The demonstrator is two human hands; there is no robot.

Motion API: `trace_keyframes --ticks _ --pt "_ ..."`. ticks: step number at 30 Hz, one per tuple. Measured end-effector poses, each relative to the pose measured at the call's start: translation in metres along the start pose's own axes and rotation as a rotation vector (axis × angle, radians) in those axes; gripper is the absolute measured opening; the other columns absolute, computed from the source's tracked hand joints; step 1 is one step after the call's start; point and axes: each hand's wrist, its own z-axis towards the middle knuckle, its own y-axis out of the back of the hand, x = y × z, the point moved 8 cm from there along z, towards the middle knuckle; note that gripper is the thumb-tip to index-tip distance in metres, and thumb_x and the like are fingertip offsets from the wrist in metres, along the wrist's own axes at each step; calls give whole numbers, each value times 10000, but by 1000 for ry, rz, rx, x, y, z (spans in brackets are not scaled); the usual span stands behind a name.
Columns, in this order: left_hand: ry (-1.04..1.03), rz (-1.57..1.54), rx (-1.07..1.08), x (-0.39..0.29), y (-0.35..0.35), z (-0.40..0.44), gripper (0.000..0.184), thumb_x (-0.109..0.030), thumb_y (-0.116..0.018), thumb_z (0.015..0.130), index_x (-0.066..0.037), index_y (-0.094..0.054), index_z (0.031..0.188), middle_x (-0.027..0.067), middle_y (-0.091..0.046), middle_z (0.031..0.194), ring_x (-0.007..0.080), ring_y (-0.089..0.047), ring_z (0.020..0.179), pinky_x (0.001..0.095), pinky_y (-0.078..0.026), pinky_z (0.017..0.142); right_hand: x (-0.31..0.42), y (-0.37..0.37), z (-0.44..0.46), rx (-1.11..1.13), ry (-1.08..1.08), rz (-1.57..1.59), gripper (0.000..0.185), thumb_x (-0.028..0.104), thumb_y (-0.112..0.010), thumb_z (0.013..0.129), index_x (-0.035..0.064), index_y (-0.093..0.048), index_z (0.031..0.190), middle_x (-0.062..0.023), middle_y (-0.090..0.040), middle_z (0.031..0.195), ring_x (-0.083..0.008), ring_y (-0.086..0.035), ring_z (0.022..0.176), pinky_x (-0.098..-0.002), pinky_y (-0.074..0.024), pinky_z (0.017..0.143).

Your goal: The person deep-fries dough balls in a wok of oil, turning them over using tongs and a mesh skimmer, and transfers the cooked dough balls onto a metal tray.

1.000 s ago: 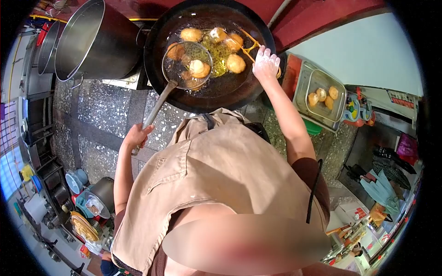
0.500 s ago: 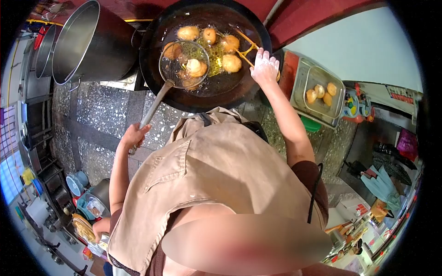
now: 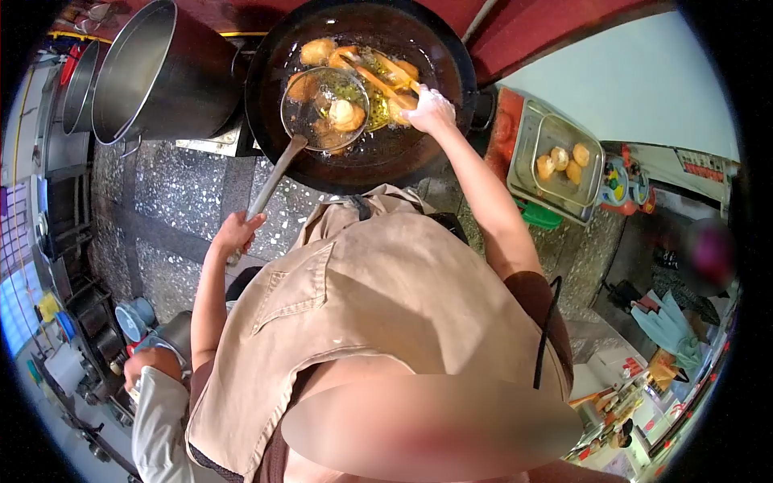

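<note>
My left hand (image 3: 238, 232) is wrapped round the handle of a wire mesh strainer (image 3: 299, 101). The strainer's round basket is over the oil in a large dark wok (image 3: 394, 165), and a pale fried ball (image 3: 346, 116) lies in it. Closed around a pair of yellow-brown tongs (image 3: 374, 80), my flour-dusted right hand (image 3: 431, 110) is above the wok's right side. The tips of the tongs reach a golden fried ball (image 3: 341, 56) at the back; whether they grip it I cannot tell. Several other golden balls (image 3: 317, 51) float in the bubbling oil, partly covered by tongs and hand.
Right of the wok, a metal tray (image 3: 596, 161) holds several fried balls. Two big metal pots (image 3: 193, 88) stand on the left. Behind me at lower left, another person's hand (image 3: 149, 366) and pale sleeve show near blue containers (image 3: 133, 319). A speckled floor (image 3: 193, 193) lies below.
My right hand and the tongs have moved left and further over the wok, towards the balls at the back. The strainer has barely shifted. The other person's arm has come further into view.
</note>
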Motion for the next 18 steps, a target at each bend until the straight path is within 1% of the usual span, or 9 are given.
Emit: trace_keyframes --ticks 2,5,6,10,13,14,15,17,18 --pt "18 20 -15 0 1 -2 423 -380 -583 844 -1 -503 674 44 -477 467 144 -473 374 312 -375 348 6 -8 4 128 -47 121 725 466 -699 660 64 -478 1222 -133 -551 1186 -260 -531 1097 -377 -430 898" --pt "-15 -13 -17 -2 1 -3 426 -378 -586 842 5 -500 677 46 -480 472 143 -475 374 312 -372 346 16 -23 11 206 -40 157 680 466 -699 657 68 -522 1178 -129 -566 1170 -259 -545 1079 -372 -435 893" --pt "-16 3 -6 -2 0 -2 425 -376 -586 842 8 -499 684 46 -481 482 143 -477 375 311 -372 346 21 -23 10 148 -22 144 696 486 -695 636 63 -539 1167 -164 -580 1131 -284 -557 1053 -368 -446 885" --pt "-61 -20 -15 -1 -2 1 417 -366 -587 841 14 -499 691 48 -489 501 142 -482 378 308 -375 348 29 -28 15 113 -27 196 699 485 -700 625 34 -556 1139 -168 -583 1126 -281 -562 1048 -361 -447 881" --pt "-49 -30 -1 0 -3 1 403 -356 -586 841 12 -503 701 47 -487 496 142 -482 381 309 -377 355 36 -29 17 209 -86 217 672 480 -697 618 18 -585 1093 -178 -588 1115 -281 -569 1039 -361 -455 865" --pt "-50 -29 -1 0 -3 2 403 -356 -586 841 12 -503 701 47 -487 496 142 -482 381 309 -377 355 38 -27 16 232 -113 192 666 469 -705 635 60 -565 1141 -132 -562 1178 -259 -544 1086 -355 -453 880" --pt "-48 -30 1 0 -3 3 404 -358 -585 841 15 -505 710 50 -488 493 144 -482 381 310 -378 357 37 -28 18 231 -113 193 666 469 -705 635 60 -565 1141 -132 -562 1178 -259 -544 1086 -355 -453 880" --pt "-47 -31 2 1 -3 3 406 -360 -585 841 18 -506 718 54 -490 490 145 -482 382 310 -378 358 33 -36 28 236 -96 279 716 459 -729 609 33 -551 1156 -146 -559 1180 -273 -544 1085 -351 -454 881" --pt "-43 -7 0 0 -3 3 410 -363 -581 844 23 -508 729 58 -494 492 149 -486 384 313 -381 360 25 -44 36 171 -147 388 691 413 -758 593 -37 -577 1085 -158 -599 1101 -243 -582 1008 -336 -454 867"
